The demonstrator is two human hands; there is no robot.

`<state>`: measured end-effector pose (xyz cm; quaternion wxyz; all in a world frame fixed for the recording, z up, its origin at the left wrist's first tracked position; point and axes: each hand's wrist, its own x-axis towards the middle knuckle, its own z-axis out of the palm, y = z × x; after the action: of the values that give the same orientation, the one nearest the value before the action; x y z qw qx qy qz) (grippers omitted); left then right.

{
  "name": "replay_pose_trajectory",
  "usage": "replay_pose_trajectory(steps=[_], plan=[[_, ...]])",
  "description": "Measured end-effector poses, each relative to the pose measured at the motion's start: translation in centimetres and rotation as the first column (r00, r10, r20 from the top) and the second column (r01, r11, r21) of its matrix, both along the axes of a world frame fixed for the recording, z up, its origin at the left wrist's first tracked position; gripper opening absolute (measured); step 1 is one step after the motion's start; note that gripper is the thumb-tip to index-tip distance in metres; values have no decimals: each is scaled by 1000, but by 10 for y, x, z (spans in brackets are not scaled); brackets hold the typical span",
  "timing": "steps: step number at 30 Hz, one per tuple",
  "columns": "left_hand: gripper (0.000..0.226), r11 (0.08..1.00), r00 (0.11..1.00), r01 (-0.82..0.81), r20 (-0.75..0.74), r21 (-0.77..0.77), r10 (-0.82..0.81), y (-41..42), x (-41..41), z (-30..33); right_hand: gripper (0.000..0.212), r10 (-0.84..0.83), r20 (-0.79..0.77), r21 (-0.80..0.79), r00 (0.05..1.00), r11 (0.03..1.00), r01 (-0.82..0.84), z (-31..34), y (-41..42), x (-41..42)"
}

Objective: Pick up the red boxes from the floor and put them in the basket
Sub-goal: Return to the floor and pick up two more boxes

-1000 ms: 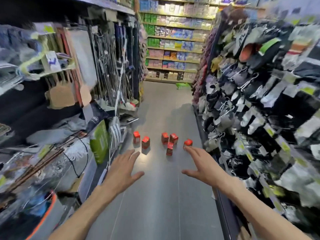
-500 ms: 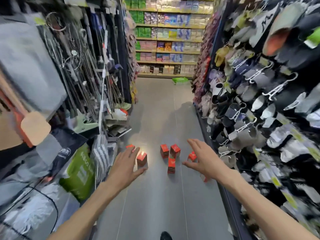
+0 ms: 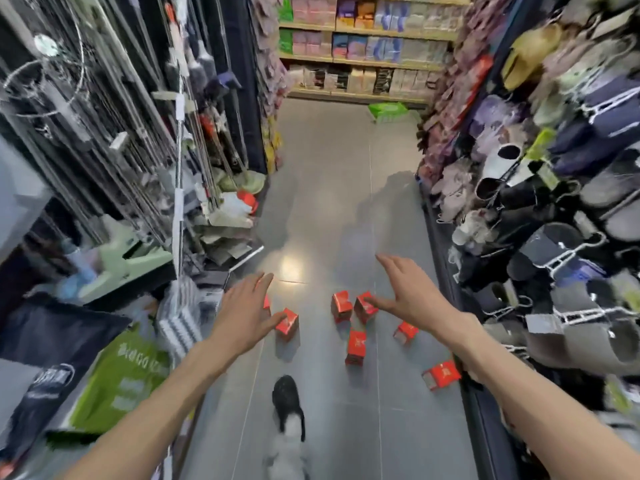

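Several small red boxes lie scattered on the grey aisle floor (image 3: 325,188). One red box (image 3: 288,323) sits just right of my left hand (image 3: 242,313), and another is partly hidden behind that hand. Two boxes stand side by side (image 3: 342,305) next to my right hand (image 3: 412,296), whose thumb overlaps the right one. Closer to me are one upright box (image 3: 356,346), a small one (image 3: 405,332) and one on its side (image 3: 441,374) by the right shelf base. Both hands are spread, palms down, holding nothing. No basket is in view.
Racks of mops and metal tools (image 3: 138,150) crowd the left side, hanging slippers (image 3: 554,220) the right. A green pack (image 3: 388,110) lies on the floor at the far end before stocked shelves (image 3: 363,46). My dark shoe (image 3: 285,396) steps forward below the boxes.
I have walked closer along the aisle; the boxes now lie lower and larger in view, under my outstretched hands. My foot has come into view.
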<state>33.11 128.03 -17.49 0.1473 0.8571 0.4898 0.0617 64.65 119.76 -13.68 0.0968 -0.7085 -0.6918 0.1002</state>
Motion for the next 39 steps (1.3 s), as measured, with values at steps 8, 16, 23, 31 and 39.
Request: replay_pose_trajectory(steps=[8, 16, 23, 31, 39], plan=[[84, 989, 1000, -22, -2, -146, 22, 215, 64, -121, 89, -152, -101, -115, 983, 983, 140, -126, 192, 50], [86, 956, 994, -106, -13, -274, 107, 356, 116, -323, 88, -257, -194, -180, 947, 958, 223, -303, 342, 100], [99, 893, 984, -165, -132, -418, 120, 349, 126, -556, 89, -314, -239, -268, 919, 931, 248, -490, 395, 117], [118, 766, 916, -398, -271, -505, 296, 322, 125, -741, 91, -314, -235, -388, 920, 898, 208, -639, 370, 119], [72, 738, 889, -458, -270, -495, 370, 319, 128, -780, 82, -304, -305, -430, 902, 890, 154, -684, 345, 118]])
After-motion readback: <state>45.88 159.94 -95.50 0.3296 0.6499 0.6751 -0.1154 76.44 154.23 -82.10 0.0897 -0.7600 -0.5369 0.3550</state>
